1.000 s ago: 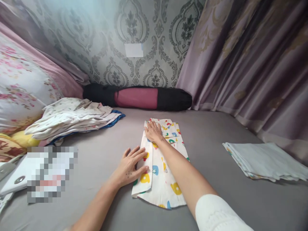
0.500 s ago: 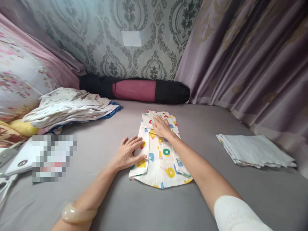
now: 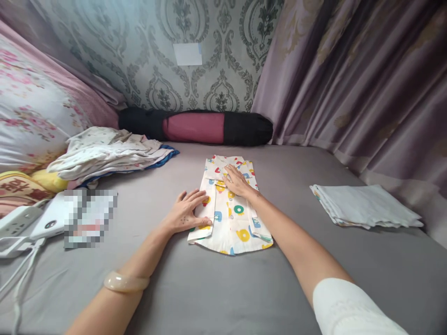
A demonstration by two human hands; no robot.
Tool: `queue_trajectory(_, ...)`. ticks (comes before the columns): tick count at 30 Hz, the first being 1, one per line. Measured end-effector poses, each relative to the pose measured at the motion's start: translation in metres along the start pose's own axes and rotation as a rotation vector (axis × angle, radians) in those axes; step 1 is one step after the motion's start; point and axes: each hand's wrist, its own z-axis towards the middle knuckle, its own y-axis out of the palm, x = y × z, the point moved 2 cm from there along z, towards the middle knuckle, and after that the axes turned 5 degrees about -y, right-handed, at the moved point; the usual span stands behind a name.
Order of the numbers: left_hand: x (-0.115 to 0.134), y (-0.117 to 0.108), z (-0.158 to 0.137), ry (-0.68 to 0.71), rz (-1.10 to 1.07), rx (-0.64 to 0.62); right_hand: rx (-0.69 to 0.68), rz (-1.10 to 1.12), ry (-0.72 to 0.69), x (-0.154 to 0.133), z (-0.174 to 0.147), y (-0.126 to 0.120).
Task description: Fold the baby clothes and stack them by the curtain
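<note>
A small white shirt (image 3: 223,232) with a colourful print lies flat on the grey bed sheet (image 3: 209,298). Its sides and sleeves are folded inward, and its rounded hem points toward me. My left hand (image 3: 186,211) rests on the shirt's left folded edge, fingers spread. Higher up, near the chest, my right hand (image 3: 236,180) lies flat on the cloth with its fingers stretched out. Neither hand grips the fabric. My right hand and forearm cover part of the shirt's right side.
A folded stack of white cloth (image 3: 366,204) lies at the right. At the left are a pile of clothes (image 3: 111,153), a floral pillow (image 3: 31,111), a power strip (image 3: 19,221) with cables and a white device (image 3: 52,218). A black and maroon roll (image 3: 193,128) lies along the wall.
The view has shifted slightly, showing more of the power strip. Both hands stay on the shirt in nearly the same places, and the folds look the same.
</note>
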Motion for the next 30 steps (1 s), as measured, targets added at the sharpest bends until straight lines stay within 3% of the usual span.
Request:
queue_trajectory(5,0.001,-0.004,-0.001,0.015,-0.021,-0.055,0.012,-0.013,-0.087,0.009,-0.053,-0.022)
queue_trajectory(10,0.010,-0.011,-0.006,-0.001,-0.062,-0.162,-0.071,-0.032,-0.046,0.012,-0.112,-0.046)
queue_trajectory(16,0.023,-0.018,-0.020,-0.186,-0.098,-0.111,-0.098,-0.033,0.059,0.020,-0.161,-0.058)
queue_trajectory(22,0.023,-0.008,-0.042,-0.341,-0.250,0.027,-0.076,0.084,0.284,0.021,-0.181,-0.066)
queue_trajectory(26,0.024,-0.001,-0.050,-0.428,-0.352,-0.030,-0.146,0.249,0.288,0.011,-0.182,-0.065)
queue_trajectory(30,0.031,-0.010,-0.051,-0.482,-0.520,-0.063,-0.270,0.493,0.297,0.004,-0.186,-0.066)
